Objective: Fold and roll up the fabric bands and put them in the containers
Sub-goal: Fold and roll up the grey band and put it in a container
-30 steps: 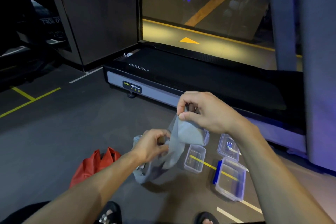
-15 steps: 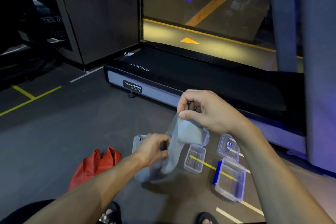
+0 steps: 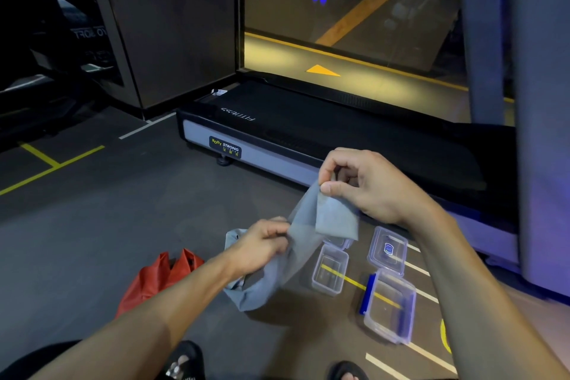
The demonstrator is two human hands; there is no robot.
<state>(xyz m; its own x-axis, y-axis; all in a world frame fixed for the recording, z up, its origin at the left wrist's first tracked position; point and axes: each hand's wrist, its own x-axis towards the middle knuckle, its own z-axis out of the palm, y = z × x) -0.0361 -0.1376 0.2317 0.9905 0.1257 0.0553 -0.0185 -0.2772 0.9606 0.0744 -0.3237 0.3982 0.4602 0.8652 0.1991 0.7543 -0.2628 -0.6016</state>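
Note:
A grey fabric band [image 3: 331,220] hangs between both hands above the floor. My right hand [image 3: 367,185] pinches its folded upper end between thumb and fingers. Lower and to the left, my left hand [image 3: 262,248] grips the band's middle, and the rest droops to the floor [image 3: 92,241]. A red fabric band [image 3: 160,279] lies crumpled on the floor at the left. Below the grey band stands a small clear open container [image 3: 330,274]. A larger clear container with a blue clip [image 3: 390,305] lies to its right.
A clear lid with a blue label [image 3: 388,250] lies behind the larger container. A black treadmill [image 3: 324,136] runs across just beyond the hands. A grey pillar [image 3: 543,133] stands at the right. My sandalled feet [image 3: 182,362] show at the bottom edge.
My left hand has slid a little up and right along the grey band, toward my right hand. The right hand keeps its pinch almost in place.

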